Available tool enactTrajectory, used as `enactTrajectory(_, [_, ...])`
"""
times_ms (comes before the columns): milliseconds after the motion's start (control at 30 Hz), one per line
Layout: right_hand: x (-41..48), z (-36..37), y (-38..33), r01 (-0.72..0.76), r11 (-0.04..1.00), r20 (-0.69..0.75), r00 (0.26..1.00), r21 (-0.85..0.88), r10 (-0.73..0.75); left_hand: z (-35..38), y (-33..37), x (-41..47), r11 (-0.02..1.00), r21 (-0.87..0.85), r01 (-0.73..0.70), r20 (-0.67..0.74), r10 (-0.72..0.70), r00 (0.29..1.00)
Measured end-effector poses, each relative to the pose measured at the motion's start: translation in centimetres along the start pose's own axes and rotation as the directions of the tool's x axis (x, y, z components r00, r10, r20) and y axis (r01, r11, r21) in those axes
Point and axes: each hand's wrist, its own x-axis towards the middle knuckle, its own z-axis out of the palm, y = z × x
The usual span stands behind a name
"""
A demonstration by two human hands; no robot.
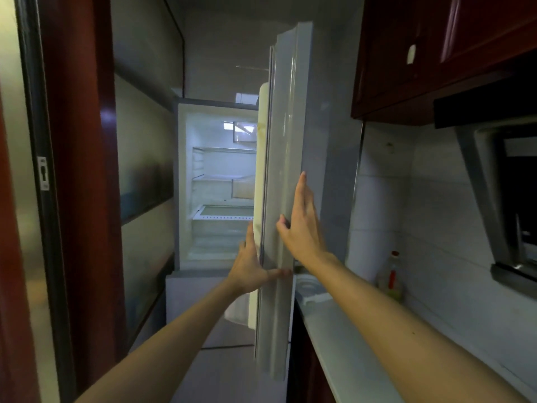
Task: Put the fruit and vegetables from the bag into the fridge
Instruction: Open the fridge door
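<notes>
Dim kitchen, brightest light from inside the open fridge (220,184); dark red cabinets (436,53) in shadow, soft overall blur, wide-angle bending at edges; faint sheen on fridge door (287,141)

place: home kitchen | evidence: fridge (183,199), wall cabinets (406,53), probably range hood (494,184)

Quick count from where I'm standing: one fridge (186,170) with one door (286,135). Inside it there are two shelves (223,150) and one drawer (226,212), as far as I can tell. Two hands of mine, left hand (250,266) and right hand (302,225). One bottle (392,277), one counter (334,330), one range hood (494,199).
</notes>
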Motion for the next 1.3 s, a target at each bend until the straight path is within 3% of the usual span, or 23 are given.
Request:
enactTrajectory(467, [-1.5,-7.1,4.5,-0.018,0.966,0.125,0.991,-0.257,0.052,4.1,1.9,0.8,0.992,-0.123,-0.014,0.061,0.022,0.998])
enactTrajectory(633, [-1.6,-9.2,6.1,-0.015,0.924,0.115,0.991,-0.382,0.063,5.6,3.0,2.3,0.984,-0.125,-0.130,0.146,0.147,0.978])
enactTrajectory(800, [-1.6,-10.9,7.5,-0.037,0.833,0.098,0.989,-0.553,0.109,7.9,3.3,3.6,0.971,-0.123,-0.204,0.168,0.223,0.960])
enactTrajectory(933, [-1.8,-12.1,8.4,0.027,0.716,0.127,0.988,-0.697,0.087,9.5,3.8,4.2,0.957,-0.134,-0.258,0.196,0.281,0.940])
enactTrajectory(1300, [-2.7,-13.7,10.0,-0.010,0.701,0.213,0.950,-0.713,0.230,13.2,5.4,6.0,0.931,-0.207,-0.302,0.341,0.358,0.869])
